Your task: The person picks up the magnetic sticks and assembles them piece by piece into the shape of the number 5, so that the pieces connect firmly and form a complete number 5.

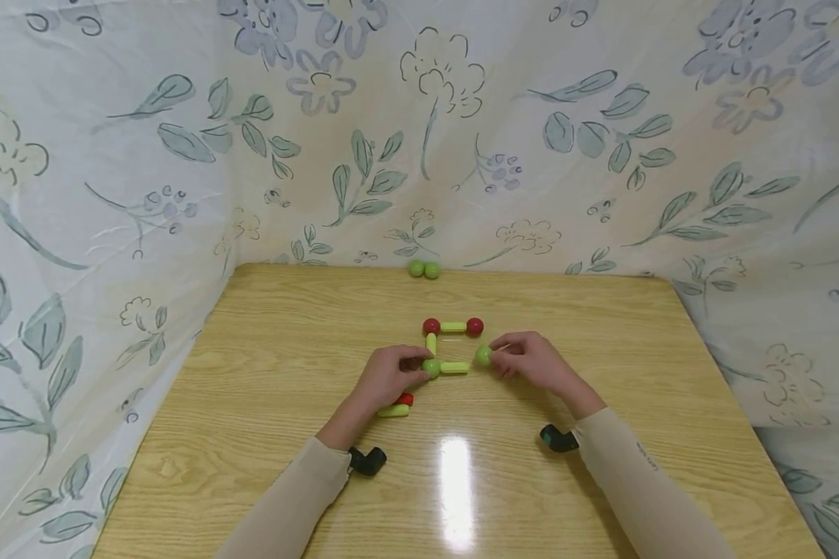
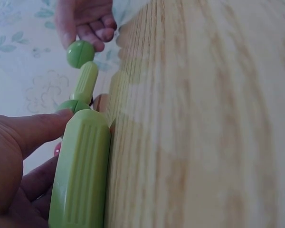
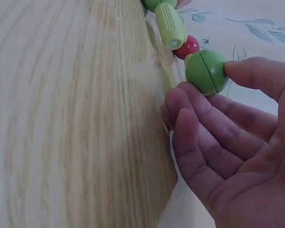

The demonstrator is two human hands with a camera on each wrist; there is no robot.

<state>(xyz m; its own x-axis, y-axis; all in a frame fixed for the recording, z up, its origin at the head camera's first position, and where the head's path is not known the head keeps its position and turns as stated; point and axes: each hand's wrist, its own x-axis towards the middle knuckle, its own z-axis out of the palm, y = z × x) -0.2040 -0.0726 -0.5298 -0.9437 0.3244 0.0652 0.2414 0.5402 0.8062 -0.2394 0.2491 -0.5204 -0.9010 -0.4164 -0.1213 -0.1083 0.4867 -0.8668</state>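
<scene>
Between the thumb and fingers of my right hand (image 1: 531, 360) is a green ball (image 3: 206, 72), just off the free end of a yellow-green stick (image 1: 454, 367). My left hand (image 1: 391, 374) pinches another green ball (image 1: 431, 368) at the corner where that stick and a second yellow-green stick (image 1: 430, 345) meet. The second stick runs up to a red ball (image 1: 431, 326). From there a third stick (image 1: 453, 327) reaches across to another red ball (image 1: 475, 326). In the right wrist view, the free stick end shows a round metallic tip.
Beside my left hand lie a red stick (image 1: 405, 399) and a yellow-green stick (image 1: 394, 411). Two green balls (image 1: 423, 269) sit at the wooden table's (image 1: 287, 310) back edge, against a flowered cloth (image 1: 391, 116). Black wrist devices (image 1: 367, 461) show at both sleeves.
</scene>
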